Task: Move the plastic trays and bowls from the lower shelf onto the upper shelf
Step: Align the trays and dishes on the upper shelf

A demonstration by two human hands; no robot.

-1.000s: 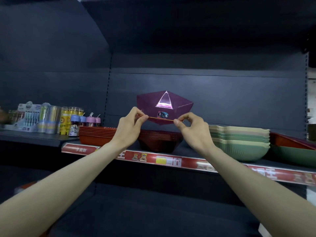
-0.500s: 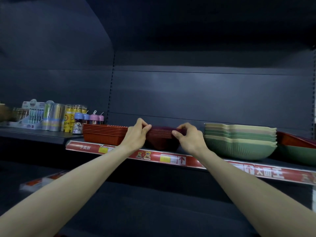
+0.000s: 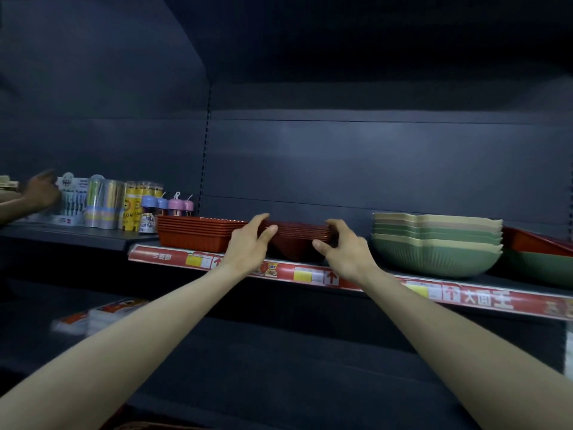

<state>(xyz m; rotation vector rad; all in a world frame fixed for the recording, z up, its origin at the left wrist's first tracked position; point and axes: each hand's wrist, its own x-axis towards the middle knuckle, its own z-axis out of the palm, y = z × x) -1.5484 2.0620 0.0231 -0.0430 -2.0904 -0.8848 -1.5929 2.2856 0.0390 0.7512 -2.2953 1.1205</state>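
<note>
A stack of dark maroon bowls (image 3: 297, 240) stands on the upper shelf (image 3: 372, 282) between a stack of red-brown trays (image 3: 192, 232) and a stack of green and beige bowls (image 3: 434, 246). My left hand (image 3: 248, 243) holds the stack's left rim, fingers over the top and thumb in front. My right hand (image 3: 344, 249) holds the right rim the same way. The lower shelf (image 3: 279, 367) below my arms is dark.
A tilted red tray in a green bowl (image 3: 539, 252) sits at the far right. Cups, tubes and small bottles (image 3: 124, 203) fill the shelf to the left, where another person's hand (image 3: 40, 190) reaches in. Packets (image 3: 99, 311) lie low left.
A purple bowl held up at its rim a second ago came down onto the maroon stack. My hands now hold the stack's sides. Another person's hand appeared at the left.
</note>
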